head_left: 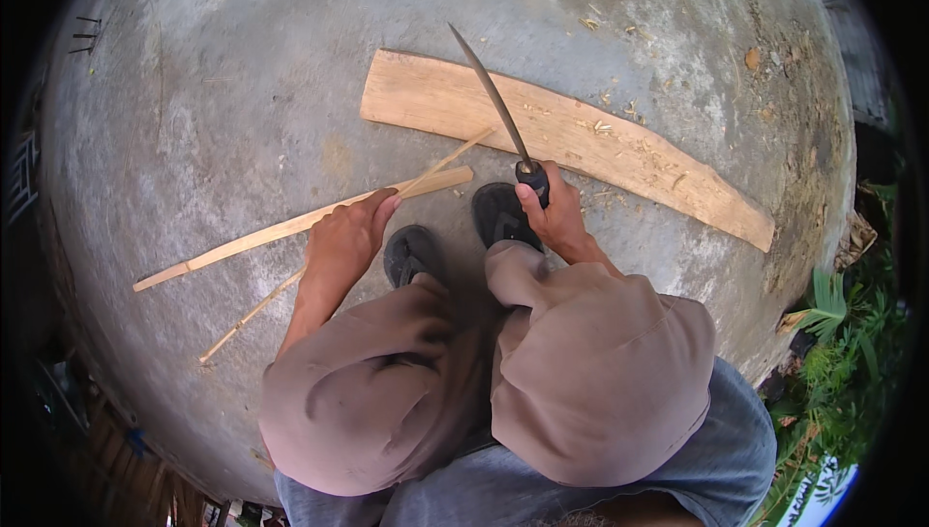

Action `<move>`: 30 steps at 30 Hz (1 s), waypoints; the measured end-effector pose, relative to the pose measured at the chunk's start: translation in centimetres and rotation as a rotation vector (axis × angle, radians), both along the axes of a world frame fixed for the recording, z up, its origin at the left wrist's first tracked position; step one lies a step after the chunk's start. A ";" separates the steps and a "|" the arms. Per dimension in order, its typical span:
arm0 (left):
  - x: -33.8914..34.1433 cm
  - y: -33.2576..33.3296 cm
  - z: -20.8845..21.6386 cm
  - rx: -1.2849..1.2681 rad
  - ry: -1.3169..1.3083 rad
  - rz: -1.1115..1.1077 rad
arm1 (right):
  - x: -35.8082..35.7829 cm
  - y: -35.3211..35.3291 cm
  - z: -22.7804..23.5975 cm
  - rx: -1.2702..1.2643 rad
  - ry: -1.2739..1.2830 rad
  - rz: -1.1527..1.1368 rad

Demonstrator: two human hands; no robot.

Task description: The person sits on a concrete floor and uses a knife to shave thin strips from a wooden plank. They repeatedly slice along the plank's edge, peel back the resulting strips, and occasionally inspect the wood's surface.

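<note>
Person squats on a bare concrete floor [223, 120], knees up, seen from above. Brown trouser legs fill the lower middle; two dark sandals [455, 232] show between the knees and the hands.

Left hand [346, 235]: grip closed over two bamboo pieces where they cross. One is a flat, wide bamboo strip [242, 241] running from lower left up to the right, its far end just past the fingers. The other is a thin bamboo sliver [254, 312], steeper in angle, its upper end reaching toward the plank and its lower end resting on the floor well to the left.

Right hand [552, 212]: grip clamped on the dark handle of a long knife [494, 96]. The blade points up and away from the body, slightly left, and lies over the wooden plank [581, 135]. Cannot tell whether the blade touches it.

Plank lies flat on the floor just beyond the feet, pale, curved, rough-edged at the right end. Small shavings [610, 101] are scattered on and near it. Green plants [842, 333] at the right rim.
</note>
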State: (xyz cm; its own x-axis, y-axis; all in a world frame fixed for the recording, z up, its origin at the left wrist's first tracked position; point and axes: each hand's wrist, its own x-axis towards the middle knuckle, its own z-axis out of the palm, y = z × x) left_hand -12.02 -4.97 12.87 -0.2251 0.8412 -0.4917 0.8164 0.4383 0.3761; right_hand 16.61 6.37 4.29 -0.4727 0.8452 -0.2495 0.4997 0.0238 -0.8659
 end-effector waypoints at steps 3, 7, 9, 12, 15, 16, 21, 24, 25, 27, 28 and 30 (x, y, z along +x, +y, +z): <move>-0.1 0.0 -0.1 0.022 -0.013 -0.005 | 0.5 1.3 -2.7 -0.015 -0.440 0.168; -0.4 -0.1 -0.6 0.029 -0.034 -0.010 | 0.9 0.9 -3.1 -0.046 -0.267 0.089; -0.5 0.0 -0.4 0.007 -0.038 -0.004 | 0.6 0.6 -1.2 -0.072 -0.139 0.056; -0.6 0.2 0.0 -0.029 -0.050 0.024 | 0.4 0.5 -1.0 -0.014 -0.091 0.047; -0.6 0.1 0.1 -0.029 -0.059 0.033 | 0.4 1.2 -2.8 -0.026 -0.277 0.117; -0.6 0.1 -0.1 -0.018 -0.058 0.030 | 0.5 1.3 -3.3 -0.055 -0.367 0.146; -0.6 -0.1 -0.5 -0.021 -0.029 0.011 | 0.4 0.3 -0.9 0.025 -0.088 0.042; -0.6 0.0 -0.5 -0.002 -0.057 0.016 | 0.8 0.6 -3.4 0.038 -0.272 0.101; -0.7 0.0 -0.5 -0.008 -0.075 0.025 | 0.7 1.0 -4.0 0.033 -0.389 0.141; -0.8 0.0 -0.4 -0.026 -0.077 0.027 | 1.5 0.9 -3.7 0.013 -0.314 0.132; -0.7 0.1 -0.4 -0.038 -0.060 0.019 | 1.6 0.7 -3.3 -0.003 -0.278 0.131; -0.7 0.0 -0.5 -0.049 -0.054 0.018 | 0.8 0.6 -1.6 -0.001 -0.153 0.096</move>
State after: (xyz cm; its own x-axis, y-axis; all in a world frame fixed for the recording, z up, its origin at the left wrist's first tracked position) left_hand -12.72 -4.97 12.33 -0.2118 0.8119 -0.5441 0.7875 0.4714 0.3969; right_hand 17.37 7.01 2.66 -0.5077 0.7977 -0.3255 0.6211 0.0771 -0.7799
